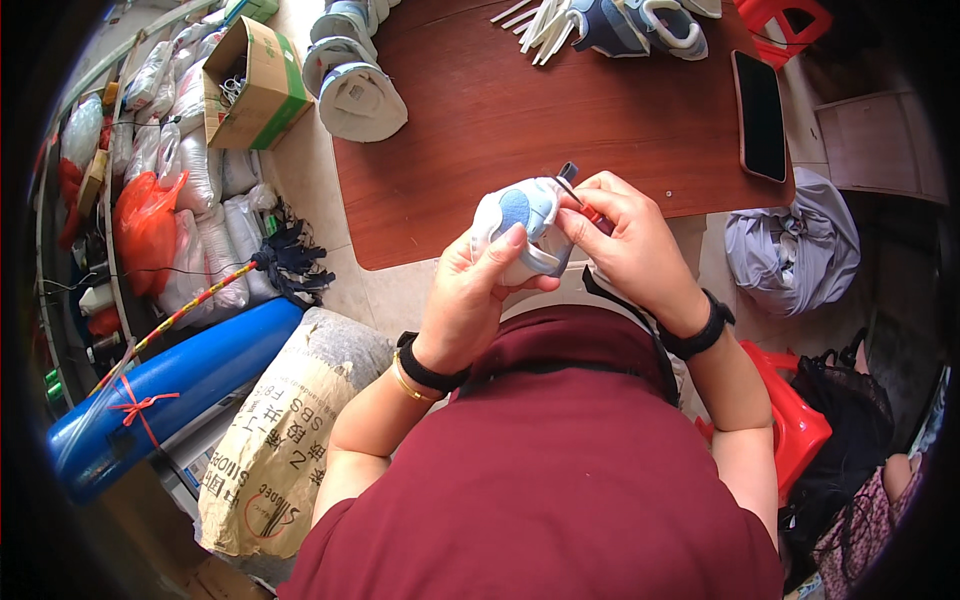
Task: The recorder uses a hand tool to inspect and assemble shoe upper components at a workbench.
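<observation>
Above the near edge of the table, my left hand (475, 275) is closed around a small white and light-blue shoe upper (515, 210), its thumb pressed on the side. My right hand (625, 225) is at the right side of the upper. Its fingers pinch a thin dark-shafted tool with a red handle (592, 214), whose shaft points up and left along the upper's edge. A small dark piece (568, 171) shows by the shaft's end; I cannot tell what it is. The tool's exact kind is unclear.
On the reddish-brown table (450, 190) lie white strips (545, 30), blue and white shoe uppers (640, 28) and a phone (760, 115). Stacked pale uppers (362, 102) stand at its left edge. A cardboard box (255, 85), a blue roll (190, 390) and a paper sack (280, 440) are left.
</observation>
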The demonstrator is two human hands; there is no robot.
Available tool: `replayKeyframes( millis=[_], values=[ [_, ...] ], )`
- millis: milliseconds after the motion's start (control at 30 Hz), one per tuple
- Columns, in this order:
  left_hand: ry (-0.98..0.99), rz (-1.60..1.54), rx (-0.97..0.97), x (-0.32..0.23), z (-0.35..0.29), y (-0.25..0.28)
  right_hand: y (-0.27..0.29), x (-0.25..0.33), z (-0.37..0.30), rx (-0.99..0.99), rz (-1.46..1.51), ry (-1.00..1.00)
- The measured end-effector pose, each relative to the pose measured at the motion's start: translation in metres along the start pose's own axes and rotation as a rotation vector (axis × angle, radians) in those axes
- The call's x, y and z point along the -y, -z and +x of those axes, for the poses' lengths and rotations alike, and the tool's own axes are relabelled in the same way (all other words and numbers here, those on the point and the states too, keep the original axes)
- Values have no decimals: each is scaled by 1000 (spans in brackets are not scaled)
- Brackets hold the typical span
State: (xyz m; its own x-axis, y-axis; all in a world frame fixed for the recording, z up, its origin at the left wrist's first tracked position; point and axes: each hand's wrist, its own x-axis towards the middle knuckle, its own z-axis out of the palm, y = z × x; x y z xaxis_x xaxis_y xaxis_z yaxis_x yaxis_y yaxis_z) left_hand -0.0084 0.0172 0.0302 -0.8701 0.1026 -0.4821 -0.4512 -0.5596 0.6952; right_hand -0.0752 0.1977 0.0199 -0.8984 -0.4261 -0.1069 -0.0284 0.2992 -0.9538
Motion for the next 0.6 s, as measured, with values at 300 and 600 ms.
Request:
replayKeyframes(
  millis=[300,600],
  values=[
    [-20,-16,-46,-4,4,0,-6,-7,-6,-33,403,-15],
    [-30,5,-35,-2,3,3,1,8,-3,-17,374,-47]
  ],
)
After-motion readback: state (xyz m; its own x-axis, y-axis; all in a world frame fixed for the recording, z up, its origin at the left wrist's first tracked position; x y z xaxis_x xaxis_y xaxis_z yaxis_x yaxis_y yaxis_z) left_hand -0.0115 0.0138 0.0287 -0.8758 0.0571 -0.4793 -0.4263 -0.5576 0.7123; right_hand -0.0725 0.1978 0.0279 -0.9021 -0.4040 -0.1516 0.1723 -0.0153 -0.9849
